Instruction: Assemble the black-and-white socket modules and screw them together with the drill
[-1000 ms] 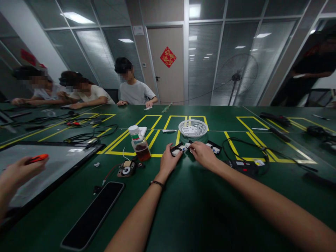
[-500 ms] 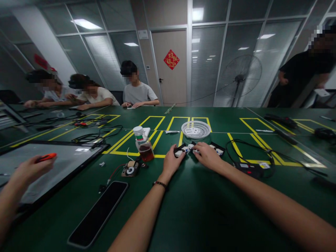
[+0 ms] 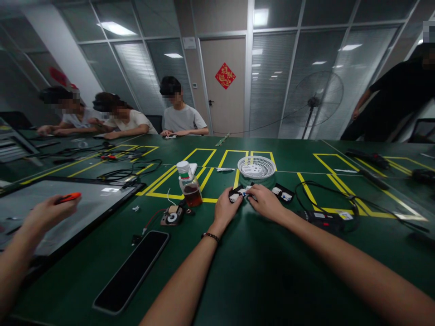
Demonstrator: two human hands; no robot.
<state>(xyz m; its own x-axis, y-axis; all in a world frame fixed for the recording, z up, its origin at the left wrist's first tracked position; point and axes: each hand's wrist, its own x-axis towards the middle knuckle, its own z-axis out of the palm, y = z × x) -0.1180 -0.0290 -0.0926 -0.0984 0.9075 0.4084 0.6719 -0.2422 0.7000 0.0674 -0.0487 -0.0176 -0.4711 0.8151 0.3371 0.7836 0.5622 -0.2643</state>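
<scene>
My left hand (image 3: 226,206) wears a dark beaded bracelet and is closed around a small black case (image 3: 238,194) with white, partly blue-marked contents. The fingers of my right hand (image 3: 267,201) are pinched together at the case's right end, on a small white piece (image 3: 249,188) too small to identify. Just right of that hand, a second black case with white contents (image 3: 282,193) lies on the table, apart from the fingers. A white perforated basket (image 3: 256,175) stands just beyond both hands.
Left of my hands are a bottle of brown liquid (image 3: 190,188), a small wired device (image 3: 171,215) and a phone (image 3: 132,274). Another person's hand (image 3: 50,212) holds an orange-black tool (image 3: 69,198) over a dark-framed panel (image 3: 81,203). Cables with a black box (image 3: 321,219) lie right.
My right hand has drawn slightly left and closer to my left hand, leaving more of the right-hand black case visible. The standing person at the right has moved and leaned.
</scene>
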